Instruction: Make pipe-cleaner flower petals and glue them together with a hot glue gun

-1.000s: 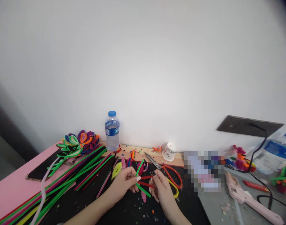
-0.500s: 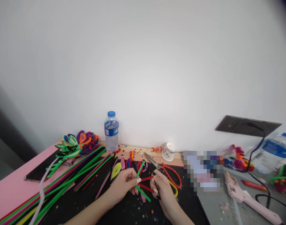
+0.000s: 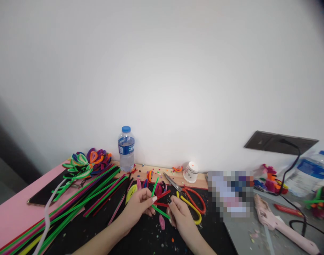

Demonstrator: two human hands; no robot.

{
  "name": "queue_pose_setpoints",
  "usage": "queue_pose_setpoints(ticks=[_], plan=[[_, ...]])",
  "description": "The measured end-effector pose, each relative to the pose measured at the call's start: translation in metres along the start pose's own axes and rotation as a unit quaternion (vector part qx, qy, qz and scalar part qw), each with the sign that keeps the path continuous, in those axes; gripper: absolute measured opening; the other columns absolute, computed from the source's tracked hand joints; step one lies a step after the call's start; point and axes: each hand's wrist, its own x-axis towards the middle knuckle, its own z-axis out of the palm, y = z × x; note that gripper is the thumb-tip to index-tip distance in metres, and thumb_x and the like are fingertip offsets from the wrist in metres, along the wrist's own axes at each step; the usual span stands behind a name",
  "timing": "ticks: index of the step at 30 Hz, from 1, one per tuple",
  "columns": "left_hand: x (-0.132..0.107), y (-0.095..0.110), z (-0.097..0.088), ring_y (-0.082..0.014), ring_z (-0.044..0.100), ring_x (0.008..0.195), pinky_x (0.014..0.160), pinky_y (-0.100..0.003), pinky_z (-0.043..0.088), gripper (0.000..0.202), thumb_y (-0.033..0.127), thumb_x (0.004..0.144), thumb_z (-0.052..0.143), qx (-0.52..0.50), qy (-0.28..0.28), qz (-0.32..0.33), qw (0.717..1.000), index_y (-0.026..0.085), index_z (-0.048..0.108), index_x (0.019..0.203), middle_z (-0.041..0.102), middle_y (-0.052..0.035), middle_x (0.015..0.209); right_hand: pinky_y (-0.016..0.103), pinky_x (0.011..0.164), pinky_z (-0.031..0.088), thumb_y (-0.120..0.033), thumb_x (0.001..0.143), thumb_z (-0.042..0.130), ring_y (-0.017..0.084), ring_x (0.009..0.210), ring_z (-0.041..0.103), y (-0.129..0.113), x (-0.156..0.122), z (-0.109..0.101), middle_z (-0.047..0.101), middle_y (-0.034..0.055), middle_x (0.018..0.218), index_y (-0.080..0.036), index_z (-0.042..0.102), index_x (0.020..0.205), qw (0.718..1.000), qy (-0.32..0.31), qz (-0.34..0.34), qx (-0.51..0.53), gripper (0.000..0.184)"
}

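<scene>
My left hand [image 3: 140, 206] pinches a green pipe cleaner [image 3: 162, 212] and a red pipe cleaner [image 3: 163, 194] where they cross, between thumb and fingers. Both are bent, with their ends spreading to the right; one green end sticks up. My right hand [image 3: 180, 214] has its fingers closed at the lower green end, its thumb close to the lower red end; whether it touches the red is unclear. Below them on the black mat lies a pink looped piece [image 3: 162, 222]. Behind my left hand are a yellow looped piece [image 3: 131, 194] and a magenta one [image 3: 158, 188].
Scissors [image 3: 175, 184] with red and yellow handles lie behind my right hand. A bottle [image 3: 126, 150] and paper cup [image 3: 190, 172] stand by the wall. Long pipe cleaners [image 3: 82, 203] and a pipe-cleaner flower [image 3: 84, 163] are left; a pink glue gun [image 3: 281, 226] lies right.
My right hand has let go of the upper red end and moved slightly down and left to the lower green end. The upper red end now points up freely.
</scene>
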Motion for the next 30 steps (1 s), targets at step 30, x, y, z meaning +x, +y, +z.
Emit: queue_pose_setpoints(ticks=[30], plan=[[0.0011, -0.0028, 0.0, -0.0111, 0.058, 0.045, 0.047, -0.022, 0.045, 0.032, 0.042, 0.069, 0.068, 0.029, -0.04, 0.008, 0.999, 0.018, 0.046, 0.064, 0.059, 0.0059, 0.049, 0.013, 0.027, 0.021, -0.033, 0.069, 0.067, 0.002, 0.026, 0.034, -0.005, 0.0039, 0.0002, 0.061, -0.0026, 0.05, -0.016, 0.05, 0.073, 0.996, 0.043, 0.018, 0.075, 0.025]])
